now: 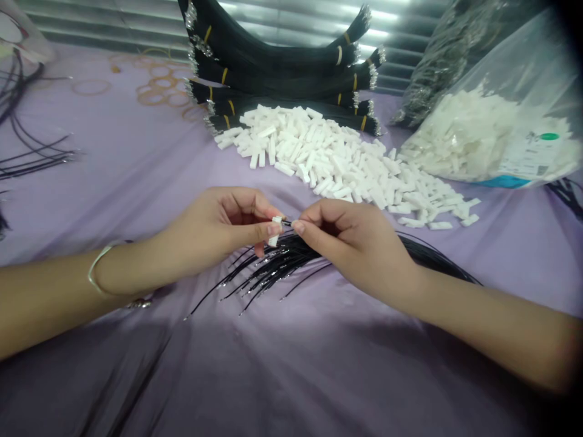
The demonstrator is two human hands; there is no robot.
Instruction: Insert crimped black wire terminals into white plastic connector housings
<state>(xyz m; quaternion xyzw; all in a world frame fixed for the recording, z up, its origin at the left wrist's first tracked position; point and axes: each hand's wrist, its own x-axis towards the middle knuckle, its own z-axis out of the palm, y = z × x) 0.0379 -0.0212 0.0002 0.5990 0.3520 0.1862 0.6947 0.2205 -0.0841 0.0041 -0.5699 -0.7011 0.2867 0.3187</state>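
Between the thumb and fingers of my left hand (228, 221) is a small white plastic connector housing (275, 232), held upright. My right hand (353, 240) pinches a thin black wire (286, 223) close to its end, and that end meets the upper part of the housing. How deep the wire sits in it I cannot tell. Under both hands lies a loose bundle of black wires (268, 267) with small metal terminals at their left ends. The bundle runs on behind my right wrist.
A heap of white housings (319, 152) lies beyond my hands. Behind it are stacked black wire bundles (277, 67) tied with yellow bands. A clear bag of white pieces (483, 133) stands at right. Rubber bands (159, 88) and more wires (36, 158) lie at left on the purple cloth (282, 376).
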